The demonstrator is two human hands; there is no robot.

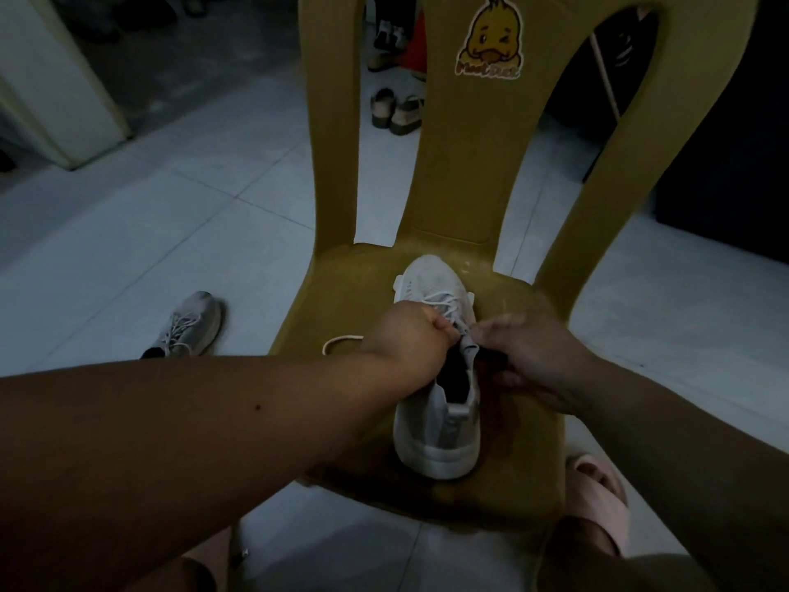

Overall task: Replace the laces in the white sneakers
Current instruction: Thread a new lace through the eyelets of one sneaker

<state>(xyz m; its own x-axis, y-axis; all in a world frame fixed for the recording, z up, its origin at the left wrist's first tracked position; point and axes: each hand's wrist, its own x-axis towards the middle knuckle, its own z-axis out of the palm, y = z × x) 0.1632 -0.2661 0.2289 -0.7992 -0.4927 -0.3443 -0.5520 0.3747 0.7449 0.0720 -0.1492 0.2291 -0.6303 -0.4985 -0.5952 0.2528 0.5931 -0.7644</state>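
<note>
So, pale tiled floor (170,215) all around, pretty dim light, and a yellow plastic chair (465,164) right in the middle with its backrest facing the camera. One white sneaker (431,437) sits on the seat, heel toward the person and toe pointing at the backrest. The other sneaker (188,324) is on the floor off to the left of the chair, well apart from it. A pink slipper (597,489) peeks out under the seat's right front edge, and a pair of sandals (397,111) is on the floor behind the chair. The left hand (401,335) pinches the lace (444,303) up by the top eyelets. The right hand (533,356) has its fingers curled onto the sneaker's collar beside the tongue. A loose loop of lace lies on the seat left of the shoe. Duck sticker (491,40) on the backrest.
</note>
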